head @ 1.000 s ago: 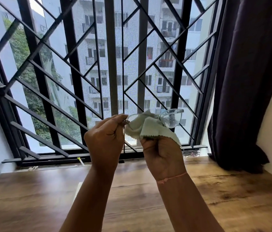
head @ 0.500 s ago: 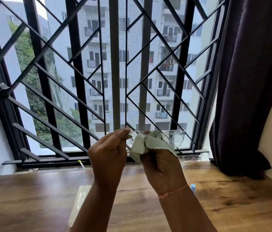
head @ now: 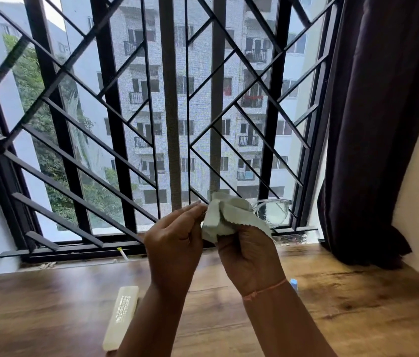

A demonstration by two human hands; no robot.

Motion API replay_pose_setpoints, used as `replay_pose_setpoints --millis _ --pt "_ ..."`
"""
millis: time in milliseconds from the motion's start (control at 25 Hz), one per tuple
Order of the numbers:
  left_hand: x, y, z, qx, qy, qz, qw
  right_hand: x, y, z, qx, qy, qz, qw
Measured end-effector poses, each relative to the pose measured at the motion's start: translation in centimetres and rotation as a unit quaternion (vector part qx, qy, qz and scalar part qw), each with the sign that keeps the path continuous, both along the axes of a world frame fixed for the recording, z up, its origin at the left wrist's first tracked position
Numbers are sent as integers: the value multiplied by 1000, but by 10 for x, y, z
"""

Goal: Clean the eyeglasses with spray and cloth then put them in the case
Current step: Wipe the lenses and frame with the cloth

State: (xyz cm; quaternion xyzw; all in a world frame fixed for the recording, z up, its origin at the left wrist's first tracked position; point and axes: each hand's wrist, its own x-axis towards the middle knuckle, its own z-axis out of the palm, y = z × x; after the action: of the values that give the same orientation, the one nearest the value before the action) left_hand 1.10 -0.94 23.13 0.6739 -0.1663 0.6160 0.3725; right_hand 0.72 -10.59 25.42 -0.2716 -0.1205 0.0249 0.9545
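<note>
I hold clear-framed eyeglasses [head: 272, 211] up in front of the window. My left hand [head: 175, 243] pinches the frame's left end. My right hand [head: 251, 256] grips a pale green cleaning cloth [head: 225, 217] bunched over the left lens, which is hidden. The right lens sticks out bare to the right of the cloth. A cream flat case [head: 122, 316] lies on the wooden table [head: 48, 305] below my left forearm. A small blue-capped spray bottle [head: 294, 283] peeks out just right of my right wrist.
A black window grille [head: 115, 140] spans the back, with its sill just beyond the table's far edge. A dark curtain [head: 378, 124] hangs at the right, reaching the tabletop. A small white stick [head: 123, 253] lies on the sill.
The view has tilted down, so the hands and glasses sit lower against the window. The case and spray bottle have come into sight. The cloth has shifted on the left lens.
</note>
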Motion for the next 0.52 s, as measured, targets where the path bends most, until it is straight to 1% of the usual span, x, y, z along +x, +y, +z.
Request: replay_pose_setpoints --millis 160,200,280,400,440,520 --pt "1 4 3 -14 10 18 1000 6 -4 2 28 82 18 996" --pt "2 6 4 -21 12 22 999 4 -5 2 28 79 33 996" --pt "1 10 6 -38 20 21 999 0 -3 -1 -6 50 57 997" --pt "-2 8 4 -29 19 -3 999 -8 2 -2 -61 4 18 998" --pt "-4 6 2 -19 19 -14 1000 -10 3 -1 -60 -6 4 998" --pt "-6 2 -1 -9 24 -35 999 -10 5 3 -26 2 -8 1000"
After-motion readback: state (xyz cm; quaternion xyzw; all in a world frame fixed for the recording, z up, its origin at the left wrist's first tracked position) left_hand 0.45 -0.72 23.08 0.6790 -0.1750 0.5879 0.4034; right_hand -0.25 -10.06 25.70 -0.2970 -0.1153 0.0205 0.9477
